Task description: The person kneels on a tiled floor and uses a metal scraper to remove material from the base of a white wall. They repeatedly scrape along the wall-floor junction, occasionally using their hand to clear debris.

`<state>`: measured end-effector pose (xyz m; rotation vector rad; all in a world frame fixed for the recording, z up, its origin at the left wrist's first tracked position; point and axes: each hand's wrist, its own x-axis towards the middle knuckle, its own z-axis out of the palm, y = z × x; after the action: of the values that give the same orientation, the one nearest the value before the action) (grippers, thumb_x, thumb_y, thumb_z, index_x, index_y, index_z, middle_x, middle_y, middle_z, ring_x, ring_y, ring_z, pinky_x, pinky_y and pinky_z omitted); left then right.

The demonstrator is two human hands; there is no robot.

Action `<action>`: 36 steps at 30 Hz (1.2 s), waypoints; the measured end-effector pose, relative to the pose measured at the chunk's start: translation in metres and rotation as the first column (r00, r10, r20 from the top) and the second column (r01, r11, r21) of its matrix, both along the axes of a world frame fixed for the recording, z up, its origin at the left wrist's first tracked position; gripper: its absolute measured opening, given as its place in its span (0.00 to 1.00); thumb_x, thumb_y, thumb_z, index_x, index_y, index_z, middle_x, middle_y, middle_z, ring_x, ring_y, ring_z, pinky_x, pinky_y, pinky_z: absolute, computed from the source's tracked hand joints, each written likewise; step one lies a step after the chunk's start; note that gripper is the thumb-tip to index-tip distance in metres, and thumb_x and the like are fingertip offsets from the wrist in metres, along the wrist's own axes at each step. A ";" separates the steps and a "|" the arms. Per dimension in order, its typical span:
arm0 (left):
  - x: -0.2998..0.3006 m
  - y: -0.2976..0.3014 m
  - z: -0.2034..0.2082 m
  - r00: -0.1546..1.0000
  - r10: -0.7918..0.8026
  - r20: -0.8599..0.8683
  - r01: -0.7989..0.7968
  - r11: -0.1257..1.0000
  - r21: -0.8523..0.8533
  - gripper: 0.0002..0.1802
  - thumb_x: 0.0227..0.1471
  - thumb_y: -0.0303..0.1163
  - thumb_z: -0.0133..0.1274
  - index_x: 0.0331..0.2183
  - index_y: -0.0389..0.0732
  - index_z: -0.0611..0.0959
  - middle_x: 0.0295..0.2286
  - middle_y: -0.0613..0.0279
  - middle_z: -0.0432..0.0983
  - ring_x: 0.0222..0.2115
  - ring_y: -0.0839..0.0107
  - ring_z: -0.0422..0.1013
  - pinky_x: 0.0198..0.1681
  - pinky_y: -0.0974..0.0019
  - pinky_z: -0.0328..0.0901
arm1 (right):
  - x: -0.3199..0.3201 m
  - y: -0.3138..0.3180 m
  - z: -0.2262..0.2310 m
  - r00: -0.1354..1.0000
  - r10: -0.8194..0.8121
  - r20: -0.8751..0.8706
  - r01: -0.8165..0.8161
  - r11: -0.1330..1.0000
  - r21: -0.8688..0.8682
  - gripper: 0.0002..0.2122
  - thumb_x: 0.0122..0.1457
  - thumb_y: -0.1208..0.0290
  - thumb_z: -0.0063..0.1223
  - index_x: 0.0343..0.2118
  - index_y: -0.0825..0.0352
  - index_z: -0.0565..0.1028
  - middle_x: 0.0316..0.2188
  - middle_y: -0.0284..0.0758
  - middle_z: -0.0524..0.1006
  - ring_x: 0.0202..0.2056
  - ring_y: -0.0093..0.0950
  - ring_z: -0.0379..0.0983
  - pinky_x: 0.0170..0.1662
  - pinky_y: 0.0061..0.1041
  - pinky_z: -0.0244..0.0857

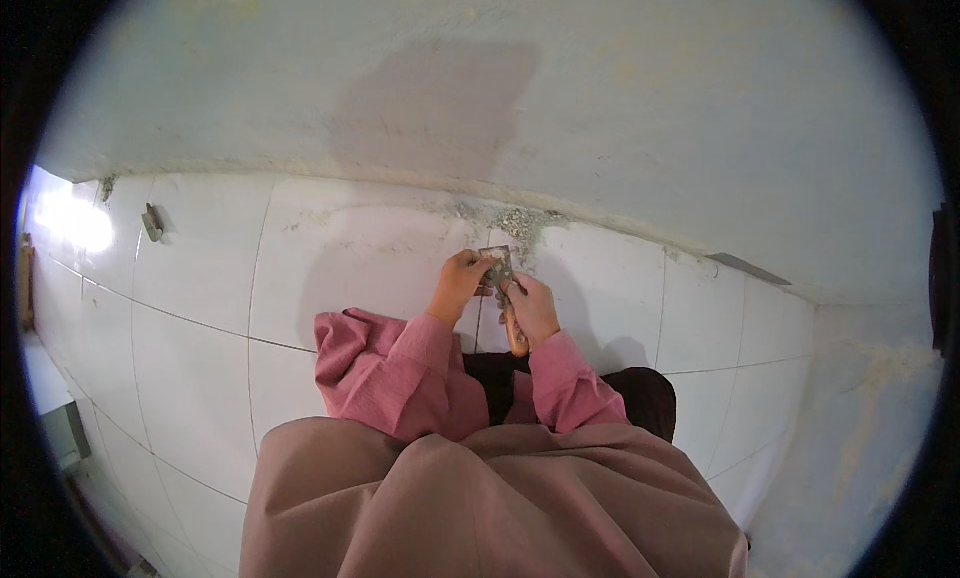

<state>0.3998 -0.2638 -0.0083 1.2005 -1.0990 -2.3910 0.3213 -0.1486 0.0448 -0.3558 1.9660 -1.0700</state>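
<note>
A putty knife (pixel 515 334) with an orange-brown handle and a stained, squarish metal blade is held up in front of me, blade end away from my body. My right hand (pixel 537 309) is closed around it where the handle meets the blade. The fingers of my left hand (pixel 459 280) pinch the blade's left side. Just beyond the blade, a patch of crumbly grey debris (pixel 520 220) lies on the white floor tiles against the foot of the wall.
The pale painted wall (pixel 640 128) runs across the far side and meets another wall at the right. A small block-like object (pixel 152 223) lies on the tiles at left. A grey strip (pixel 748 268) sits along the wall base at right. A grey-green box (pixel 66 436) stands at the left edge.
</note>
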 end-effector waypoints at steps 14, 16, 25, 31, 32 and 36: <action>-0.008 0.012 -0.017 0.971 -0.097 0.218 0.165 0.933 -0.320 0.17 0.54 0.37 0.51 0.33 0.30 0.74 0.22 0.54 0.74 0.17 0.69 0.72 0.20 0.66 0.69 | 0.012 0.084 0.017 0.588 0.553 -0.590 -0.234 0.815 0.530 0.21 0.56 0.68 0.46 0.54 0.56 0.67 0.28 0.49 0.76 0.29 0.46 0.74 0.35 0.43 0.68; -0.008 0.011 -0.018 0.976 -0.114 0.187 0.177 0.912 -0.370 0.18 0.55 0.40 0.51 0.33 0.30 0.74 0.22 0.54 0.74 0.19 0.68 0.73 0.22 0.65 0.70 | 0.003 0.047 0.008 0.570 0.541 -0.618 -0.212 0.824 0.526 0.20 0.56 0.67 0.46 0.53 0.56 0.68 0.27 0.48 0.76 0.28 0.46 0.74 0.34 0.44 0.69; 0.001 0.046 0.016 0.960 -0.258 -0.109 0.280 0.915 0.290 0.24 0.59 0.50 0.42 0.36 0.35 0.76 0.30 0.55 0.75 0.32 0.65 0.74 0.36 0.64 0.70 | 0.014 0.040 0.045 0.574 0.665 -0.477 -0.276 0.706 0.652 0.15 0.55 0.65 0.45 0.47 0.54 0.73 0.25 0.46 0.77 0.29 0.46 0.75 0.34 0.45 0.68; -0.003 0.042 0.007 0.997 0.062 -0.041 -0.041 0.917 0.397 0.28 0.59 0.54 0.37 0.39 0.37 0.74 0.31 0.57 0.75 0.30 0.65 0.73 0.36 0.63 0.68 | 0.005 -0.030 0.015 0.543 0.568 -0.618 -0.300 0.819 0.489 0.15 0.55 0.66 0.44 0.46 0.54 0.74 0.25 0.46 0.77 0.30 0.46 0.75 0.35 0.44 0.68; -0.002 0.041 0.008 0.989 0.142 -0.039 -0.112 0.895 0.432 0.30 0.59 0.56 0.36 0.40 0.37 0.74 0.32 0.57 0.76 0.31 0.65 0.73 0.37 0.62 0.68 | 0.001 -0.038 0.017 0.532 0.550 -0.644 -0.312 0.834 0.454 0.15 0.55 0.66 0.44 0.46 0.54 0.74 0.25 0.46 0.77 0.30 0.46 0.75 0.35 0.44 0.68; 0.002 0.042 0.021 0.952 0.302 0.042 -0.274 0.784 0.557 0.37 0.58 0.61 0.32 0.46 0.35 0.69 0.40 0.51 0.74 0.41 0.58 0.71 0.46 0.55 0.64 | 0.001 -0.027 0.044 0.492 0.662 -0.565 -0.401 0.749 0.527 0.16 0.56 0.66 0.43 0.47 0.54 0.73 0.26 0.45 0.78 0.30 0.46 0.75 0.35 0.44 0.68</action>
<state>0.4022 -0.2220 0.0122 1.3414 -0.1496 -2.5406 0.3221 -0.1759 0.0890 -1.2967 2.3934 -0.1222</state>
